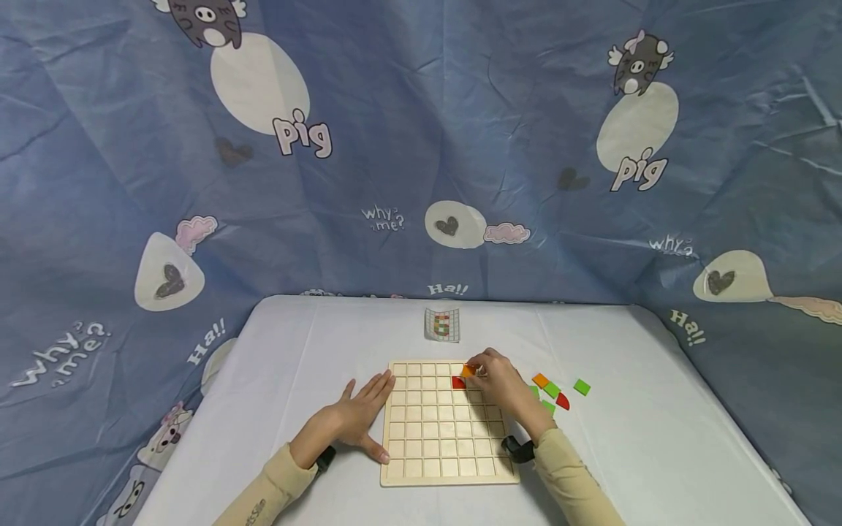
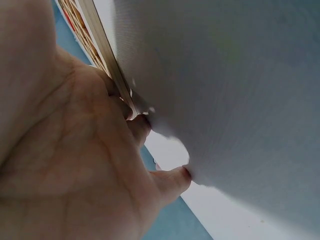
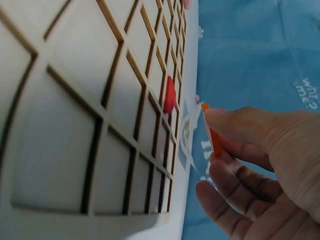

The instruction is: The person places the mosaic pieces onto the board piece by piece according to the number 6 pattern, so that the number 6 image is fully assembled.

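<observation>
A wooden grid board point(image 1: 427, 431) with square recesses lies on the white table. My left hand point(image 1: 358, 414) rests at the board's left edge, fingers spread and straight; the left wrist view shows its palm point(image 2: 85, 145) beside the board's side. Over the board's far right part, my right hand point(image 1: 503, 381) pinches an orange square tile point(image 1: 468, 370) between thumb and fingers. In the right wrist view this orange tile point(image 3: 212, 131) is held on edge, apart from the board. A red quarter-round tile point(image 1: 458, 383) sits in a cell just beside it.
Right of the board lie loose tiles: an orange square point(image 1: 540, 380), several green squares point(image 1: 582, 387) and a red quarter-round piece point(image 1: 562, 401). Behind the board is a paper card point(image 1: 442, 326) with a coloured grid pattern. A blue printed curtain point(image 1: 395, 146) hangs behind the table.
</observation>
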### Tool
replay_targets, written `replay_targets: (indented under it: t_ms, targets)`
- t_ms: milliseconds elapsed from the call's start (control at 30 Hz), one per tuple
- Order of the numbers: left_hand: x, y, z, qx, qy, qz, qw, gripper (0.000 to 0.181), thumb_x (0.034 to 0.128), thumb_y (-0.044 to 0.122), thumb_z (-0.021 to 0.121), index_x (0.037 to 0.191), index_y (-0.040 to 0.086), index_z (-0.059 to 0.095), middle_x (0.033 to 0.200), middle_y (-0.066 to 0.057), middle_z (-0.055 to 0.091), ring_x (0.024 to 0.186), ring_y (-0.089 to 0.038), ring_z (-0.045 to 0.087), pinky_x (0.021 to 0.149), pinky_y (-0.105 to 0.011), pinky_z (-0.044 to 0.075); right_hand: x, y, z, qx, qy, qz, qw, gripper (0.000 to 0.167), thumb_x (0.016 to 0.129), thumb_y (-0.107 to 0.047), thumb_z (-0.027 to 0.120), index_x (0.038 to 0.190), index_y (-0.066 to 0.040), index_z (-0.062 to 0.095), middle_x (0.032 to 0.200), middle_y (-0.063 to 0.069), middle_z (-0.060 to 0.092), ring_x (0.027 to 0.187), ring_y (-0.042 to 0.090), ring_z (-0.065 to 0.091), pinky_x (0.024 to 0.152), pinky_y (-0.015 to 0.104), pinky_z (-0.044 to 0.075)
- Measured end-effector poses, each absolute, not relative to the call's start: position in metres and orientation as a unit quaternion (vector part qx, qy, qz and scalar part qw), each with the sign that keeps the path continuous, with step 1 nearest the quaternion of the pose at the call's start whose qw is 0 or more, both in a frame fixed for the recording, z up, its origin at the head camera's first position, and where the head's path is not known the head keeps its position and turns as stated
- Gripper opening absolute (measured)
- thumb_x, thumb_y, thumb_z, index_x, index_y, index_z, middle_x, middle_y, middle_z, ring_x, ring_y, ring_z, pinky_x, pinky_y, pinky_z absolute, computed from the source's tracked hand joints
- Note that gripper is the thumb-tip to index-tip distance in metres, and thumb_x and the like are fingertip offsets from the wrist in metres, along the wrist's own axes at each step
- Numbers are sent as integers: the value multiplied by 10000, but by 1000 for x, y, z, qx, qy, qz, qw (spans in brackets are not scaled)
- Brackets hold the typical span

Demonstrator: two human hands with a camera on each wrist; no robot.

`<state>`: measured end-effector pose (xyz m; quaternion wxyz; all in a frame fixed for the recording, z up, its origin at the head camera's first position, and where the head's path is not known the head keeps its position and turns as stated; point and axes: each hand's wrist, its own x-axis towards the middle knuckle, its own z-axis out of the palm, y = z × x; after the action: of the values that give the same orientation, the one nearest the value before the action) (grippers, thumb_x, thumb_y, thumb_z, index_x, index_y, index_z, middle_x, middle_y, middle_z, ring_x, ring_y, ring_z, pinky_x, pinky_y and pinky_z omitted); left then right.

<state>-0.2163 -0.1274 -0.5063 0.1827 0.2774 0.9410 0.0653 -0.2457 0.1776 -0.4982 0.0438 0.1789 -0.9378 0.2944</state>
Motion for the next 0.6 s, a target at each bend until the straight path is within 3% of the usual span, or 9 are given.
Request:
replay_targets:
  t_ms: [200, 600]
  targets:
    - [-214, -127, -506, 274, 941, 67, 188, 1400, 560, 706, 764, 1550, 44, 29, 1635, -131, 14, 1508, -302, 62, 1152, -640, 101, -242, 169, -502, 194, -936, 292, 25, 203, 864, -110, 721, 1058, -57, 695, 996, 39, 605, 893, 181, 645, 732, 261, 556]
    - [-215, -128, -505, 280, 939, 66, 189, 1394, 576, 710, 757, 1547, 29, 23, 1633, -145, 6, 1506, -312, 64, 1151, -639, 100, -243, 150, -508, 228, -954, 189, 48, 212, 847, -204, 751, 1041, -130, 715, 955, -11, 603, 839, 119, 570, 696, 285, 524]
